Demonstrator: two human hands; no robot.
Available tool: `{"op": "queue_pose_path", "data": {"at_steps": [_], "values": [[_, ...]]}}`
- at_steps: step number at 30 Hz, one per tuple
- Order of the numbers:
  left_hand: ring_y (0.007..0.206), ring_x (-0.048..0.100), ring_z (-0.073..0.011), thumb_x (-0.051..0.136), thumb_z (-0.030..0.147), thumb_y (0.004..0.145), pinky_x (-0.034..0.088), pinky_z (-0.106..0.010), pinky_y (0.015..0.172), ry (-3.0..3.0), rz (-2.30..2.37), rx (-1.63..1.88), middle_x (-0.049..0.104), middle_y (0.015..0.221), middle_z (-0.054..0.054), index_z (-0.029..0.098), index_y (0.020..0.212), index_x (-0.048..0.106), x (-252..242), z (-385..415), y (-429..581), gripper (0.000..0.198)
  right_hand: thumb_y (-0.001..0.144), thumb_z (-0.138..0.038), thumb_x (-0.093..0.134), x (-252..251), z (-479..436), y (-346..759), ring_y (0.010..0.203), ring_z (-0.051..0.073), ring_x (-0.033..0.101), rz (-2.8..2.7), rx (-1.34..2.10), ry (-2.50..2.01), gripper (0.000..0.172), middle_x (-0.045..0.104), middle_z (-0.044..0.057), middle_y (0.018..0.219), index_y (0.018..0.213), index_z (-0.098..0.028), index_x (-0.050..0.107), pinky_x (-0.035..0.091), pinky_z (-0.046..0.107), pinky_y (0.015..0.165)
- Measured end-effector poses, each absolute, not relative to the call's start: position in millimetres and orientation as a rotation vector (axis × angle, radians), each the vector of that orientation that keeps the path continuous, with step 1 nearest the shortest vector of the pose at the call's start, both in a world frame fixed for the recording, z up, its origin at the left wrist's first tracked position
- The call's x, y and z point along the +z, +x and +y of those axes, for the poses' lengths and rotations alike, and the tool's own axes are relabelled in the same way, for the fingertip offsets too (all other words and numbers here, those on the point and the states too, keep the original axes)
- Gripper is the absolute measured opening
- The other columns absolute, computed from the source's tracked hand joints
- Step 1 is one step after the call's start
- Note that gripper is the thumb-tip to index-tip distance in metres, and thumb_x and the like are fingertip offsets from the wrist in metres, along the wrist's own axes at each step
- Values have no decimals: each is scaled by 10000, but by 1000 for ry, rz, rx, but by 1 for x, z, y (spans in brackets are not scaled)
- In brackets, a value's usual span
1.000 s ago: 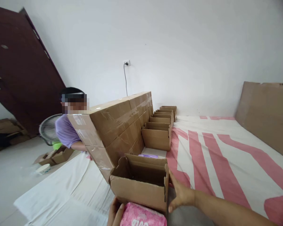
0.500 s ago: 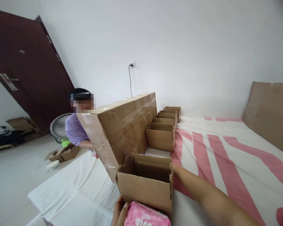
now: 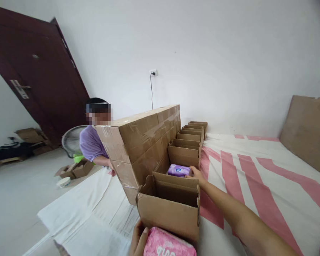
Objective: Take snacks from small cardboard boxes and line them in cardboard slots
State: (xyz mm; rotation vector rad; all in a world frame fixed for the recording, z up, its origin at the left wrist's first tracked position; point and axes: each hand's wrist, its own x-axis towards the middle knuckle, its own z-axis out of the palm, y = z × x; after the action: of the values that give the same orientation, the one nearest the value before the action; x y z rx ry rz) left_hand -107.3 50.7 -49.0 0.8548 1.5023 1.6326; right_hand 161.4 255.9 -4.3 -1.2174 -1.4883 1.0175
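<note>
At the bottom, my left hand point(image 3: 139, 239) grips the left side of a pink plastic-wrapped pack point(image 3: 168, 243) with white lettering. The pack is right in front of the nearest open cardboard box point(image 3: 168, 215), and its lower part is cut off by the frame edge. Beyond that box, my right hand point(image 3: 196, 174) holds a purple plastic-wrapped pack point(image 3: 178, 170) by its right end, fingers closed round it. This pack sits in the gap between the nearest box and the following open box point(image 3: 183, 155). The nearest box partly hides its underside.
Taped closed cartons point(image 3: 146, 142) form a stacked wall left of the row of open boxes. A person in a purple top point(image 3: 93, 144) is behind its left end. A striped sheet point(image 3: 245, 177) spreads right, towards a cardboard panel point(image 3: 306, 131). A fan point(image 3: 74, 140) stands on the floor.
My right hand has come up from behind the nearest box with the purple pack in its grip. My left hand stays on the pink pack. The view has shifted slightly.
</note>
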Motion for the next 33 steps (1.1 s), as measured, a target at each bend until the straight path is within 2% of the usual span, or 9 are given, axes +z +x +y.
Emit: {"op": "queue_pose_path", "data": {"at_steps": [6, 10, 13, 16, 19, 24, 28, 31, 33], "values": [[1375, 455, -325, 581, 589, 778, 266, -459, 1213, 870, 1482, 1639, 663, 1293, -67, 222, 1178, 607, -52, 52, -107, 544, 624, -458, 761, -1, 264, 187, 1097, 321, 577, -1350, 725, -1398, 611, 620, 129, 1204, 1146, -203, 573, 435, 479, 996], [1373, 461, -327, 582, 582, 774, 280, -463, 1209, 883, 1477, 1636, 668, 1290, -60, 228, 1182, 616, -53, 53, -107, 541, 733, -573, 636, 0, 238, 188, 1014, 310, 617, -1392, 769, -1338, 473, 667, 124, 1075, 1026, -202, 613, 467, 483, 968], [1381, 458, -322, 576, 575, 778, 268, -461, 1218, 890, 1493, 1635, 669, 1293, -54, 233, 1185, 619, -53, 52, -107, 533, 754, -614, 605, 6, 197, 193, 998, 282, 647, -1500, 924, -1205, 473, 702, 91, 1029, 1006, -215, 642, 511, 427, 920], [1387, 455, -321, 570, 569, 784, 267, -460, 1221, 893, 1495, 1631, 672, 1296, -56, 232, 1183, 629, -53, 51, -107, 526, 759, -624, 644, 17, 148, 203, 1104, 283, 621, -1654, 1295, -892, 675, 643, 103, 1260, 1300, -230, 559, 507, 423, 936], [1410, 429, -317, 567, 548, 793, 270, -453, 1223, 876, 1500, 1614, 660, 1328, -58, 230, 1169, 643, -54, 51, -106, 499, 676, -697, 716, 22, 110, 209, 1227, 328, 561, -1768, 1491, -731, 1037, 517, 124, 1439, 1530, -277, 304, 455, 471, 1022], [1431, 406, -311, 571, 503, 802, 240, -462, 1234, 848, 1517, 1600, 614, 1399, -80, 216, 1209, 625, -62, 53, -109, 501, 479, -738, 831, 2, 85, 196, 1469, 373, 284, -1819, 1350, -795, 1522, 219, 160, 1627, 1573, -267, -116, 260, 524, 1187], [1429, 410, -321, 577, 523, 795, 248, -474, 1231, 864, 1505, 1609, 615, 1401, -79, 218, 1216, 632, -67, 54, -111, 523, 420, -839, 767, -17, 80, 185, 1488, 385, 237, -1812, 1207, -862, 1642, 106, 203, 1646, 1522, -212, -276, 228, 524, 1210], [1436, 399, -326, 600, 545, 782, 246, -472, 1233, 860, 1490, 1619, 624, 1395, -68, 228, 1202, 649, -71, 55, -115, 529, 424, -862, 740, -23, 75, 182, 1495, 405, 200, -1837, 1116, -897, 1632, 125, 211, 1641, 1532, -194, -256, 203, 553, 1215], [1436, 399, -328, 628, 554, 764, 237, -473, 1235, 854, 1467, 1607, 615, 1407, -71, 230, 1211, 649, -73, 56, -118, 552, 466, -834, 756, -25, 72, 183, 1486, 408, 227, -1822, 1088, -918, 1585, 170, 208, 1630, 1548, -205, -217, 228, 568, 1203]]}}
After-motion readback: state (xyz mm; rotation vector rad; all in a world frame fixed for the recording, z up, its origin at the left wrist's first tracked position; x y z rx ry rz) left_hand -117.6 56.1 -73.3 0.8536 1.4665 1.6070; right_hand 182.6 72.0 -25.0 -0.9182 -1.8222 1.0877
